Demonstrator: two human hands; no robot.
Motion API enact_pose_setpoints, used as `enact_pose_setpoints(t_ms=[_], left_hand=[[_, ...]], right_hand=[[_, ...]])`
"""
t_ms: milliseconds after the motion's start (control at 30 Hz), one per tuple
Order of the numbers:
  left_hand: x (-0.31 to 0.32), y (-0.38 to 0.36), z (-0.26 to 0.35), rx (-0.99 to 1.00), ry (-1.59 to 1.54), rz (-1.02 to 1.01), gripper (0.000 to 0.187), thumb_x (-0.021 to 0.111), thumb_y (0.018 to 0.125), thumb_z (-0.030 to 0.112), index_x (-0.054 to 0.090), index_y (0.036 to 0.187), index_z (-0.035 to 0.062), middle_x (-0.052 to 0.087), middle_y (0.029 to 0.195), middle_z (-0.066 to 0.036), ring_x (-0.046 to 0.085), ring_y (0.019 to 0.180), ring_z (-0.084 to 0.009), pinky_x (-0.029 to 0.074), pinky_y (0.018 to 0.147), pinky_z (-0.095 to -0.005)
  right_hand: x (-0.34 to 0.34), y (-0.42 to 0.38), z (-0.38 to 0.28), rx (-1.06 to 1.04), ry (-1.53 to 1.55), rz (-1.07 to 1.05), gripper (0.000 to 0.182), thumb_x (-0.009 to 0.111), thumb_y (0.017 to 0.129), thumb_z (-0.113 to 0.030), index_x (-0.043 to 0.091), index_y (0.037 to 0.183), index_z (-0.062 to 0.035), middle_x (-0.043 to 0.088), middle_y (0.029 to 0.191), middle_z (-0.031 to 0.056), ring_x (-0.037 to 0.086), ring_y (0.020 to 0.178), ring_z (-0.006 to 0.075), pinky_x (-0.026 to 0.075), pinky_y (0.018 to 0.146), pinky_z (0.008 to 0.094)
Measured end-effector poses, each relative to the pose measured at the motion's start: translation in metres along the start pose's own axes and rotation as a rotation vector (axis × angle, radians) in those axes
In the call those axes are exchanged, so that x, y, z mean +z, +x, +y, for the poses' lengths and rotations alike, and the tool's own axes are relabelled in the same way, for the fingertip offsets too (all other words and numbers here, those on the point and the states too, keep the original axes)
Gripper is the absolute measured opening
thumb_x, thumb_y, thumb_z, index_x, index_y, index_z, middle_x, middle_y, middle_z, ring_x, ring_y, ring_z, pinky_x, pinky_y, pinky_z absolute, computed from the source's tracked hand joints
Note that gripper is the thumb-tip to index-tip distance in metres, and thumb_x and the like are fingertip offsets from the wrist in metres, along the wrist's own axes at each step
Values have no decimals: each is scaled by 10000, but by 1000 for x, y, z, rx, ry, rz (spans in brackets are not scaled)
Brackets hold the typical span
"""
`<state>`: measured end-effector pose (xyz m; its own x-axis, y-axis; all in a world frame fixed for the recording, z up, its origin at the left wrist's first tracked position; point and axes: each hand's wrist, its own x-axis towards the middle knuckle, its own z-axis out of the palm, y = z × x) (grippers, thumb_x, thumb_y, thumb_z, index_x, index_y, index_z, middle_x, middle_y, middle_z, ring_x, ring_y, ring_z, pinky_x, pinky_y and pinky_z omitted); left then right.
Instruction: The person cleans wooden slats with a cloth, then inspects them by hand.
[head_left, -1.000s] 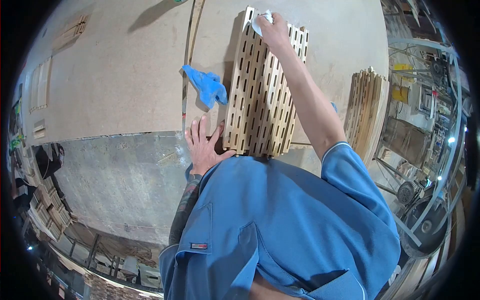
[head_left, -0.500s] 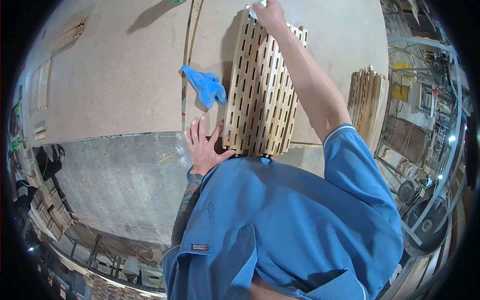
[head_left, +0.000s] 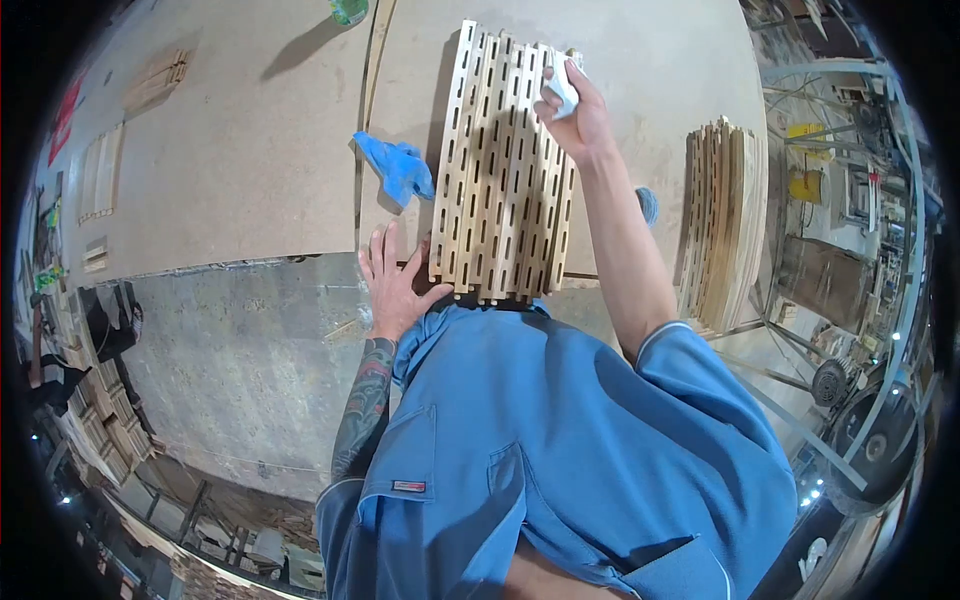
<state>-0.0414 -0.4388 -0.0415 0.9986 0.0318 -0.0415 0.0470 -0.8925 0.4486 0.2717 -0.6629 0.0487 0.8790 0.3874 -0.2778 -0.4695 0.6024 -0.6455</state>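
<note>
A bundle of slotted wooden slats [head_left: 505, 180] lies side by side on the table, its near ends close to my blue shirt. My right hand [head_left: 585, 115] is closed around a crumpled white cloth [head_left: 561, 90] over the far right part of the slats. At the near left corner, my left hand [head_left: 398, 285] has its fingers spread, the thumb against the slat ends. A crumpled blue cloth [head_left: 398, 168] rests on the table just left of the slats.
Another stack of slotted slats [head_left: 718, 215] stands to the right. A round blue object [head_left: 648, 206] shows beside my right forearm. Far back is a green object [head_left: 349, 11]. Several wood pieces [head_left: 105, 170] lie at the left of the table [head_left: 250, 150].
My right hand has come back from the far end of the slats, toward me and to the right, with the white cloth. My left hand keeps its place at the near corner.
</note>
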Motion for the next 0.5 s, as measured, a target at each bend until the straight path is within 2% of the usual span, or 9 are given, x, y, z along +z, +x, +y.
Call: enact_pose_setpoints(t_ms=[100, 200, 300, 433, 500], left_hand=[[-5, 1, 5, -11, 23, 3, 807, 586, 817, 760, 543, 1455, 266, 175, 1657, -147, 108, 1523, -382, 46, 1191, -642], [-3, -1, 8, -6, 19, 22, 789, 609, 830, 723, 560, 1439, 224, 180, 1655, -152, 119, 1518, -397, 58, 1192, -638], [-2, -4, 9, -9, 33, 18, 778, 625, 839, 694, 574, 1423, 182, 180, 1652, -169, 133, 1513, -412, 65, 1196, -630], [1, -5, 9, -7, 67, 5, 758, 622, 865, 659, 580, 1407, 131, 191, 1644, -189, 142, 1511, -421, 76, 1202, -613], [3, -7, 10, -17, 79, -3, 748, 625, 875, 640, 577, 1408, 116, 202, 1639, -195, 145, 1510, -422, 81, 1205, -605]], right_hand=[[-20, -44, 2, -26, 194, -78, 140, 533, 1045, -238, 513, 1101, -111, 641, 969, 55, 518, 647, 94, 423, 586, 276], [-42, -84, 5, 14, 301, -57, 211, 630, 988, -236, 531, 1113, -98, 655, 992, 78, 567, 676, 127, 480, 608, 300], [-48, -126, 11, 32, 274, 61, 275, 640, 973, -207, 547, 1186, -60, 623, 982, 96, 559, 758, 150, 465, 666, 293], [-77, -162, 29, 75, 265, 143, 355, 673, 898, -90, 558, 1217, 17, 632, 1030, 103, 593, 836, 184, 495, 785, 340], [-90, -177, 37, 62, 270, 208, 372, 678, 891, -92, 560, 1229, 6, 636, 1039, 97, 597, 844, 190, 496, 788, 342]])
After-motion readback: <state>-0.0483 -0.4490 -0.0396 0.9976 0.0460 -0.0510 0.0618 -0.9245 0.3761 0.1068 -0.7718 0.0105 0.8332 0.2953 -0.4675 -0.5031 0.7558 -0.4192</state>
